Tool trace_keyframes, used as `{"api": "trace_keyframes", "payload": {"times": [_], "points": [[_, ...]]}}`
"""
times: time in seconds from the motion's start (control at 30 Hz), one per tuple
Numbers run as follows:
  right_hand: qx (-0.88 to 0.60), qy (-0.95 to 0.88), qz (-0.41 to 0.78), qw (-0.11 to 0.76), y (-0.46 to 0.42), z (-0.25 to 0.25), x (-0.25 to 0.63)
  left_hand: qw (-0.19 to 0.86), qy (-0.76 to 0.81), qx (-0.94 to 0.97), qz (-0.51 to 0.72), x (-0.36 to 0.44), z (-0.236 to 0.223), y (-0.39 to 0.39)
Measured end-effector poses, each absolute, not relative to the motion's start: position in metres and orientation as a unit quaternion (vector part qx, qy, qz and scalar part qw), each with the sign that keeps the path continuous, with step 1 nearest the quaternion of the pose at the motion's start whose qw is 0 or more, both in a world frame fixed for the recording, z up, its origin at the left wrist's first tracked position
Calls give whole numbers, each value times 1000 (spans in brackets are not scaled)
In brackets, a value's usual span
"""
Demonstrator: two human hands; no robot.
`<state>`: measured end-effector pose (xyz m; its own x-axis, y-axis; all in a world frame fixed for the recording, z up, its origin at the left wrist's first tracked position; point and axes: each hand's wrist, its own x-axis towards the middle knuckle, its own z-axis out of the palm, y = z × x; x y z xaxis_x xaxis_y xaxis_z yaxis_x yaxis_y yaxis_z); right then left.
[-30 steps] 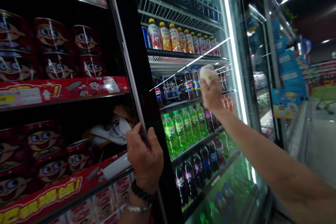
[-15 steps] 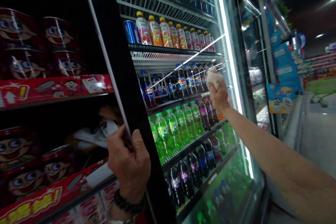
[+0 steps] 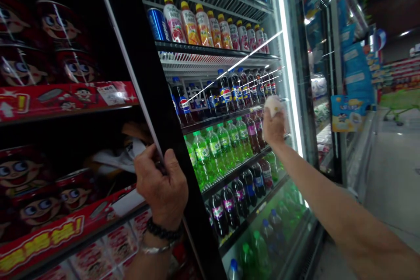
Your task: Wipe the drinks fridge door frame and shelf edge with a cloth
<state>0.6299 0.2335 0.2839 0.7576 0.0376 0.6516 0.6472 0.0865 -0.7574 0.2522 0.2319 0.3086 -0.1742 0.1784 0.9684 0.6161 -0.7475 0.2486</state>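
Note:
My left hand (image 3: 163, 186) is wrapped round the black edge of a glass cooler door (image 3: 154, 92), which stands between me and the shelves. My right arm reaches out to the door's far side, where my right hand (image 3: 273, 126) presses a crumpled white cloth (image 3: 273, 105) against the glass beside the bright light strip (image 3: 288, 65). Behind the glass stand juice bottles (image 3: 210, 28) on an upper shelf, cola bottles (image 3: 229, 94) below them, then green soda bottles (image 3: 213, 151) and dark purple-labelled bottles (image 3: 229, 205).
To the left, red shelves (image 3: 65, 98) hold red tins with cartoon faces (image 3: 59, 26). Further cooler doors (image 3: 321, 74) continue along the right. Blue display cartons (image 3: 352, 105) and a grey aisle floor (image 3: 397, 170) lie beyond.
My right hand with the cloth has slid down the glass, from the cola shelf level toward the shelf below. My left hand keeps its grip on the door edge.

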Motion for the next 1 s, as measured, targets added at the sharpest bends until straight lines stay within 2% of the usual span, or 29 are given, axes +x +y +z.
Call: {"api": "trace_keyframes", "payload": {"times": [0.1,0.2,0.27,0.33,0.43,0.53,0.6,0.67,0.8,1.0], "points": [[-526,-443,-354,633,221,299,526,141,-321,-628,-695,253,309,231],[-484,-599,-421,480,201,293,442,130,-320,-630,-696,253,308,233],[-453,-668,-448,386,192,281,421,125,-314,-631,-699,253,308,234],[-431,-695,-456,352,191,268,434,125,-311,-629,-701,254,308,234],[-449,-658,-442,411,201,257,503,129,-313,-626,-702,254,308,232],[-499,-532,-404,552,218,250,598,121,-313,-624,-706,253,309,230],[-536,-432,-345,638,227,243,658,115,-310,-620,-711,253,309,229],[-608,-308,-249,689,231,232,706,111,-312,-618,-713,252,309,229],[-698,-113,-112,698,228,205,762,117,-316,-615,-713,252,308,230],[-712,-70,-92,693,226,194,759,124,-308,-616,-714,254,306,230]]}}
